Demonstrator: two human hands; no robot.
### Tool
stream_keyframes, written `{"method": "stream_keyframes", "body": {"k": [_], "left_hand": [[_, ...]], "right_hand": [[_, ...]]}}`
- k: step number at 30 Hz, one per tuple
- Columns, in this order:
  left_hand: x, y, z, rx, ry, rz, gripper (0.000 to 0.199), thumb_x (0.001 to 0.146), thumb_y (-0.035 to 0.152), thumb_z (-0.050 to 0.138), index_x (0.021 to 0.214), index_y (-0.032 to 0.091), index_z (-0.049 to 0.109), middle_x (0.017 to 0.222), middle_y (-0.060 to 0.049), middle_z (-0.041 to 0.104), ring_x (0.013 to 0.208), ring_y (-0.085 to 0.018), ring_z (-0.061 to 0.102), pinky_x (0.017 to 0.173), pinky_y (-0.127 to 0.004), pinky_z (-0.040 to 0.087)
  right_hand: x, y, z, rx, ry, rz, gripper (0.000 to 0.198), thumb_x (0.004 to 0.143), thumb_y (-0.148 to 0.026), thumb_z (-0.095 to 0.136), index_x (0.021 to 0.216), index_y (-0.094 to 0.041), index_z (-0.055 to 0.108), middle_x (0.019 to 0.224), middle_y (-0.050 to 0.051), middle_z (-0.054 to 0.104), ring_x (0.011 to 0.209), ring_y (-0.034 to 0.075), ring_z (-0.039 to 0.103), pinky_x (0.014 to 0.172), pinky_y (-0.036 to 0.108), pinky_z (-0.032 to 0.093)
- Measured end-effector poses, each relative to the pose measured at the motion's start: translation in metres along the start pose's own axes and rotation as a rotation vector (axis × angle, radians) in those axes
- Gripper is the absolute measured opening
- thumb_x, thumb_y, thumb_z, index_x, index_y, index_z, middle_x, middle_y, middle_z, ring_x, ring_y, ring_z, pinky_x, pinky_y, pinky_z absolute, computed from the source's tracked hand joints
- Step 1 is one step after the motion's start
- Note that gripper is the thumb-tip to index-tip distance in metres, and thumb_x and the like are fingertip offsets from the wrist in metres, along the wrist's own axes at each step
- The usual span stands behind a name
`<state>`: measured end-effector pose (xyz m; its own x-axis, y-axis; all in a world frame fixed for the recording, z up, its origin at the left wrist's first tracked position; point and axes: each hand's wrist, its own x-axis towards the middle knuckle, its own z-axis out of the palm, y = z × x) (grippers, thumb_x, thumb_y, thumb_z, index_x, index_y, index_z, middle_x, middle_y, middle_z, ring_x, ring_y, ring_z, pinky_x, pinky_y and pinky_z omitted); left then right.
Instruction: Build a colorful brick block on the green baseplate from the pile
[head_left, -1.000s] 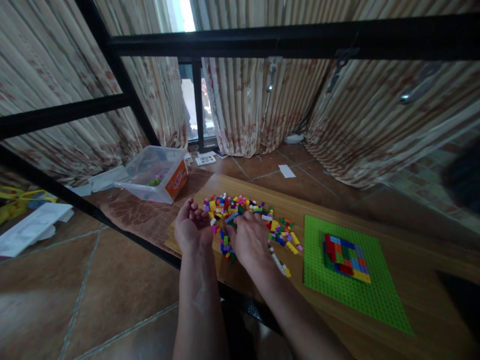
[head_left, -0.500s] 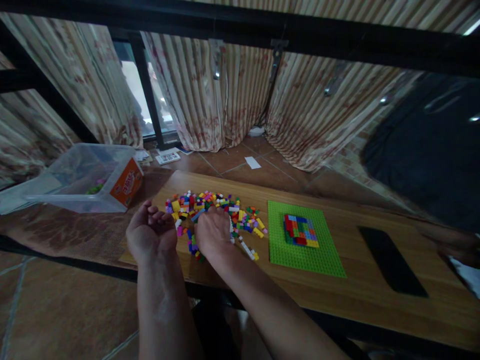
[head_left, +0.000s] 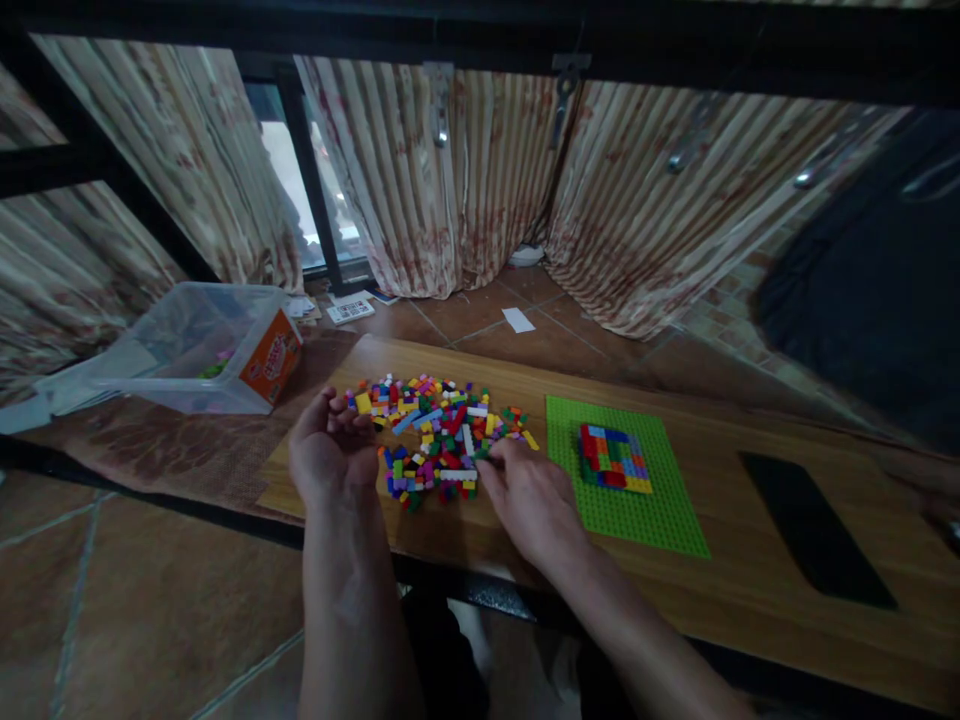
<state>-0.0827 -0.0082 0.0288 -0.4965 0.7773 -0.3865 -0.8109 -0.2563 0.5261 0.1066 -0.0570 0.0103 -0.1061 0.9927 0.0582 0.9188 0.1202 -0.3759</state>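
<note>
My left hand (head_left: 334,455) is held palm up at the left edge of a heap of small coloured toy bricks (head_left: 427,415). Its fingers are loosely curled, and nothing shows in the palm. Across the heap, my right hand (head_left: 529,495) is palm down at the right side, fingertips pressed together among the bricks. A dark green bit shows by those fingertips; whether they hold it is too small to tell. Right of this hand lies a bright green baseplate (head_left: 660,510), carrying a low block of joined multicoloured bricks (head_left: 615,457).
A clear plastic bin (head_left: 202,390) with an orange label stands at the left. On the wooden board (head_left: 480,540) a black flat slab (head_left: 814,530) lies at the right. A person in dark clothing (head_left: 862,270) is at the far right. Striped curtains (head_left: 495,180) hang behind.
My right hand has moved from the middle of the heap to its right edge, uncovering bricks. The left hand keeps its palm-up pose. The view has shifted slightly.
</note>
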Motion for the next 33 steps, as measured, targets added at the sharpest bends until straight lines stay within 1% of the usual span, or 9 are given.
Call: {"method": "stream_keyframes", "body": {"k": [3, 5, 12, 15, 20, 23, 25, 28, 33], "left_hand": [[-0.003, -0.005, 0.002, 0.012, -0.007, 0.002, 0.013, 0.084, 0.007, 0.049, 0.074, 0.013, 0.056, 0.053, 0.007, 0.05, 0.036, -0.001, 0.038, 0.04, -0.011, 0.036], [-0.006, -0.008, 0.004, 0.025, -0.01, 0.006, 0.013, 0.084, 0.007, 0.049, 0.075, 0.013, 0.057, 0.053, 0.007, 0.05, 0.036, -0.001, 0.039, 0.04, -0.011, 0.036], [-0.012, -0.02, 0.012, 0.072, -0.022, -0.033, 0.012, 0.085, 0.009, 0.051, 0.075, 0.012, 0.057, 0.053, 0.007, 0.051, 0.037, 0.0, 0.041, 0.04, -0.011, 0.036], [-0.014, -0.025, 0.015, 0.071, -0.023, -0.042, 0.016, 0.087, 0.008, 0.048, 0.075, 0.012, 0.058, 0.053, 0.006, 0.052, 0.037, -0.001, 0.041, 0.039, -0.011, 0.036], [-0.015, -0.032, 0.015, 0.063, -0.058, -0.05, 0.017, 0.089, 0.008, 0.047, 0.076, 0.011, 0.059, 0.053, 0.005, 0.052, 0.037, -0.001, 0.042, 0.039, -0.012, 0.036], [-0.015, -0.034, 0.015, 0.062, -0.065, -0.058, 0.016, 0.088, 0.009, 0.049, 0.077, 0.011, 0.059, 0.054, 0.005, 0.052, 0.037, -0.001, 0.041, 0.04, -0.011, 0.037], [-0.015, -0.033, 0.015, 0.064, -0.069, -0.059, 0.014, 0.088, 0.01, 0.05, 0.077, 0.011, 0.059, 0.054, 0.005, 0.052, 0.038, -0.001, 0.042, 0.04, -0.011, 0.037], [-0.016, -0.032, 0.016, 0.072, -0.074, -0.072, 0.014, 0.088, 0.01, 0.05, 0.077, 0.011, 0.059, 0.055, 0.005, 0.052, 0.039, -0.001, 0.043, 0.04, -0.012, 0.037], [-0.017, -0.032, 0.018, 0.099, -0.079, -0.084, 0.015, 0.087, 0.009, 0.051, 0.075, 0.013, 0.059, 0.053, 0.005, 0.052, 0.039, -0.002, 0.043, 0.04, -0.012, 0.037]], "right_hand": [[-0.01, 0.032, 0.001, -0.018, -0.002, 0.07, 0.014, 0.093, -0.029, 0.054, 0.091, -0.018, 0.064, 0.084, 0.007, 0.072, 0.082, 0.023, 0.069, 0.068, 0.03, 0.043], [-0.014, 0.044, 0.004, -0.023, 0.01, 0.086, 0.015, 0.093, -0.029, 0.054, 0.09, -0.018, 0.064, 0.083, 0.006, 0.072, 0.08, 0.023, 0.069, 0.066, 0.03, 0.042], [-0.015, 0.053, 0.013, 0.029, 0.035, 0.06, 0.016, 0.092, -0.032, 0.056, 0.088, -0.019, 0.066, 0.083, 0.005, 0.073, 0.077, 0.022, 0.069, 0.063, 0.029, 0.041], [-0.014, 0.054, 0.016, 0.097, 0.08, 0.029, 0.017, 0.092, -0.03, 0.055, 0.089, -0.019, 0.067, 0.086, 0.005, 0.072, 0.078, 0.022, 0.067, 0.066, 0.03, 0.043], [-0.007, 0.041, 0.027, 0.274, 0.169, -0.155, 0.018, 0.093, -0.027, 0.052, 0.093, -0.021, 0.069, 0.092, 0.005, 0.068, 0.089, 0.02, 0.063, 0.082, 0.031, 0.044], [0.0, 0.023, 0.035, 0.272, 0.2, -0.234, 0.017, 0.093, -0.029, 0.053, 0.093, -0.022, 0.069, 0.094, 0.006, 0.068, 0.093, 0.022, 0.06, 0.087, 0.035, 0.042], [0.006, 0.01, 0.039, 0.245, 0.196, -0.257, 0.016, 0.093, -0.029, 0.055, 0.092, -0.021, 0.069, 0.094, 0.006, 0.068, 0.094, 0.023, 0.057, 0.086, 0.035, 0.041], [0.013, -0.004, 0.045, 0.19, 0.149, -0.27, 0.014, 0.092, -0.028, 0.056, 0.091, -0.021, 0.069, 0.093, 0.006, 0.067, 0.093, 0.023, 0.055, 0.086, 0.036, 0.04], [0.022, -0.007, 0.052, 0.164, 0.123, -0.24, 0.015, 0.092, -0.025, 0.054, 0.089, -0.021, 0.068, 0.091, 0.005, 0.067, 0.091, 0.023, 0.053, 0.083, 0.035, 0.04]]}}
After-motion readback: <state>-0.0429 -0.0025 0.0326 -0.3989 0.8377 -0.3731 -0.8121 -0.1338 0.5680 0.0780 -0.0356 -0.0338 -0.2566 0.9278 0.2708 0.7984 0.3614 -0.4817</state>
